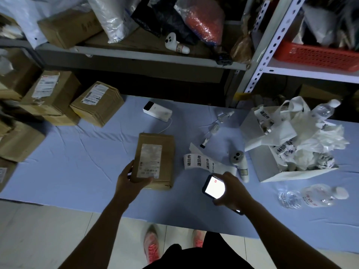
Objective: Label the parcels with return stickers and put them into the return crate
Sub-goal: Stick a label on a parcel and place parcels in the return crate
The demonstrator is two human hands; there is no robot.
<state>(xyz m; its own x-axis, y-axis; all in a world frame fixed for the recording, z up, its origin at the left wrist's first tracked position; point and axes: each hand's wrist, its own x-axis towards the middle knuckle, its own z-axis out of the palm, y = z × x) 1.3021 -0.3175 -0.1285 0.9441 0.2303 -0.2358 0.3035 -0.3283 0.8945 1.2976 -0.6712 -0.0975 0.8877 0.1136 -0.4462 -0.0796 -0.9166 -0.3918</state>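
while left hand (pixel 132 181) grips the parcel (pixel 157 152), right hand (pixel 233 190) holding a lit phone (pixel 213 186)

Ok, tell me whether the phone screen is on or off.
On. The phone in the right hand shows a bright white screen.

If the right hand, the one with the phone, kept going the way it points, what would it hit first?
Likely the strip of return stickers lying just ahead of the right hand and its phone; the hand may be higher and pass over it.
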